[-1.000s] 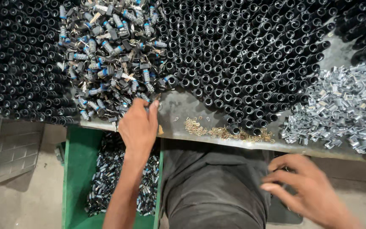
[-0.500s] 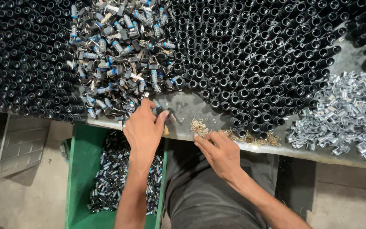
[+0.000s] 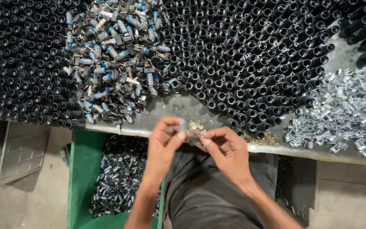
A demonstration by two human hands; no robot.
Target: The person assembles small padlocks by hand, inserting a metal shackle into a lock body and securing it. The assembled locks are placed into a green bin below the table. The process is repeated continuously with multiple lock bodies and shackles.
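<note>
My left hand (image 3: 162, 142) pinches a small ribbed metal cylinder part (image 3: 183, 126) between thumb and fingers, just above the bench's front edge. My right hand (image 3: 227, 150) meets it from the right, fingertips closed on a tiny piece at the cylinder; that piece is too small to make out. Directly behind both hands lies a small heap of little brass clips (image 3: 198, 126) on the grey bench top (image 3: 183, 106). Further back left sits a pile of small black and silver cylinder parts with blue bands (image 3: 115, 59).
Dense rows of upright black tubes (image 3: 250, 51) cover the bench's back and left. A heap of shiny silver metal clips (image 3: 344, 112) lies at the right. Below the bench a green bin (image 3: 79, 169) holds dark assembled parts (image 3: 119, 174). A grey crate (image 3: 15, 148) stands at left.
My left hand left the parts pile carrying a small cylinder and drew back toward me. My right hand rose from my lap, passed over the brass clips and joined the left.
</note>
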